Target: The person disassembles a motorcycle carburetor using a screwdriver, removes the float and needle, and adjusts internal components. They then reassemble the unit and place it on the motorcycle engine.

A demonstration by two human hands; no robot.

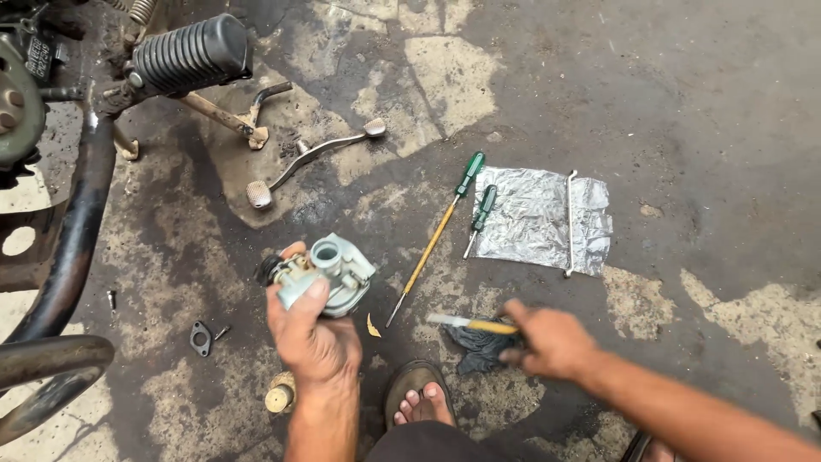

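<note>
— Why is the left hand (315, 338) holding the carburettor (327, 274) up off the floor (684, 103)?
— It's keeping the open bore facing up; fingers are clenching its grimy silver body (black cap at the side). The right hand (552, 342) is pinching a small brush (472, 324) over a rag (479, 349)

Your left hand (312, 338) holds the carburetor (329, 274) left of two screwdrivers (436, 239); foil sheet (539, 218) lies right of them; rag (479, 346) sits under your right hand (552, 342).
</note>
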